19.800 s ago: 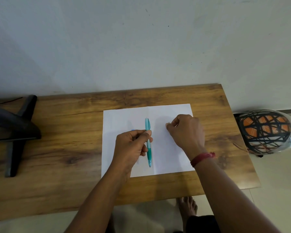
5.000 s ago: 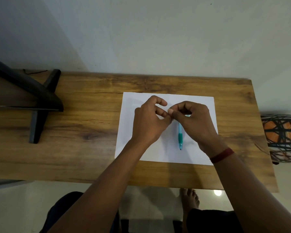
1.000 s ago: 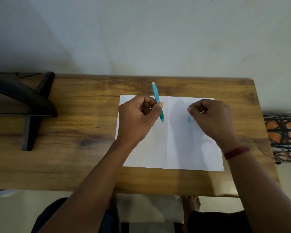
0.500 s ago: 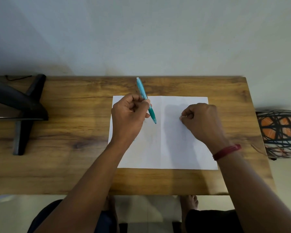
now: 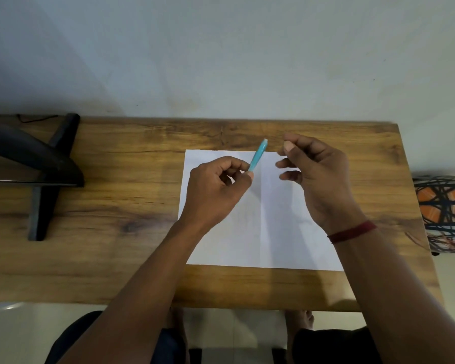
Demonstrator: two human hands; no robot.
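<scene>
My left fingertips (image 5: 248,176) pinch the lower barrel of the teal pen (image 5: 258,155), with the rest of the left hand (image 5: 216,190) curled behind. That leaves the pen tilted up and away, its top end free above the far edge of the white paper (image 5: 273,232). My right hand (image 5: 318,177) hovers just beside that end, fingers loosely spread and holding nothing I can see, probably ready to work the top. The paper lies right of the middle of the table (image 5: 129,179), below both hands. A black stand (image 5: 45,174) sits at the left edge.
</scene>
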